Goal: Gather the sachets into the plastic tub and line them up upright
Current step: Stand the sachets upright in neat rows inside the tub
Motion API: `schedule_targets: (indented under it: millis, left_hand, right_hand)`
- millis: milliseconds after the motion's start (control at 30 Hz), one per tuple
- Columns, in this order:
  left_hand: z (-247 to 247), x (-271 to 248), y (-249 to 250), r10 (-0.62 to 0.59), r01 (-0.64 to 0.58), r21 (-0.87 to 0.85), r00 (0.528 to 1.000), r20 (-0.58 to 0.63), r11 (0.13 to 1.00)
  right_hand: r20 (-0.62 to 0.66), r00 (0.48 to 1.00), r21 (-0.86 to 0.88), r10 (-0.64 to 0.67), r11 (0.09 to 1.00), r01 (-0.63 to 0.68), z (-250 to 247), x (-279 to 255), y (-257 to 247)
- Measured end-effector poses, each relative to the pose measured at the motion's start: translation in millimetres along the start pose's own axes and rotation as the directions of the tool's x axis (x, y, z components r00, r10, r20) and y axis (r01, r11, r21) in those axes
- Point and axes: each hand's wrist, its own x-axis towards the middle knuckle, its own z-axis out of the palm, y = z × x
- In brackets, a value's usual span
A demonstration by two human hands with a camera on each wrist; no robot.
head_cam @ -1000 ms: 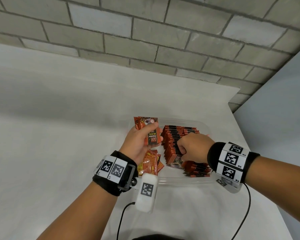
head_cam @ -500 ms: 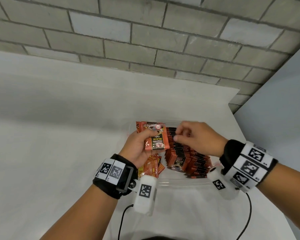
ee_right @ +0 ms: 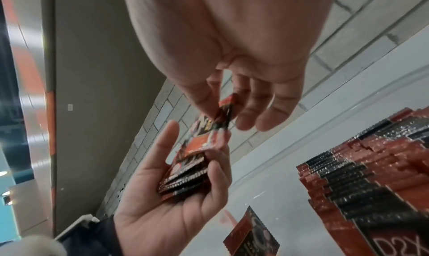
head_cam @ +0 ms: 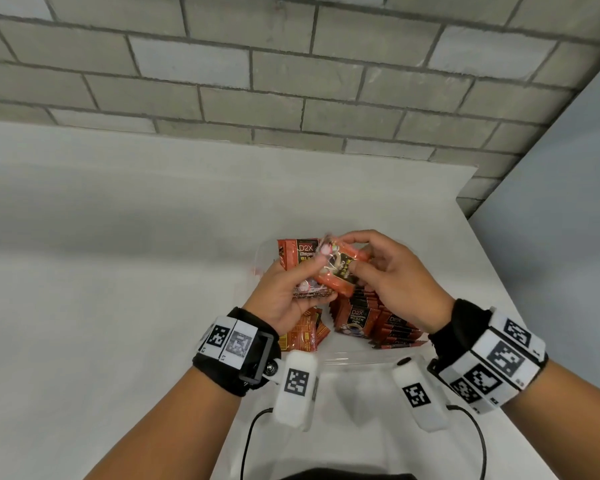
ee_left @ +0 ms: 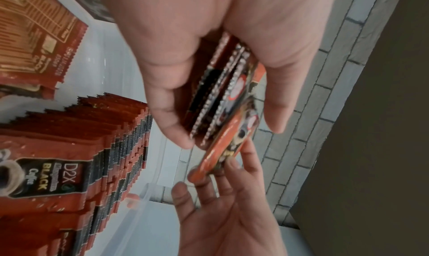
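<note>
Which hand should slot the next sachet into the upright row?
Right. The right hand already pinches the top sachet and hovers over the row; the left hand holds the stack.

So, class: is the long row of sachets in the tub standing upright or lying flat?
Upright. The row of sachets stands on edge in the plastic tub, top edges up and fronts facing the camera.

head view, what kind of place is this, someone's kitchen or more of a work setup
More likely a bare work or recording setup than a kitchen: a plain white table set against a grey block wall, and tracking-marker bands on both wrists. The only goods are coffee sachets in a clear plastic tub.
</note>
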Motion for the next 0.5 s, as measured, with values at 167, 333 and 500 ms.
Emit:
schedule_targets:
  millis: [167,333,500]
  left_hand:
    - [4.1,1.4,-6.2,0.0,0.0,-0.007,0.999,-0.037,1.0]
    - [3.6,2.1,-8.6,0.028,-0.029,-0.014,0.998,-0.055,0.999]
    - [-6.8,4.1,-6.0,0.069,-0.082,-0.093,0.988,-0.141,0.992]
  right_hand:
    - [-0.015,0.998,0.11,0.06,0.992,-0.058,-0.7,-0.2,-5.0]
    - [-0.016,0.993,0.109,0.115,0.988,-0.113,-11.0,-1.3,-1.6]
    - [0.0,0.999,0.001,0.054,0.999,-0.054,-32.0,2.5,2.3]
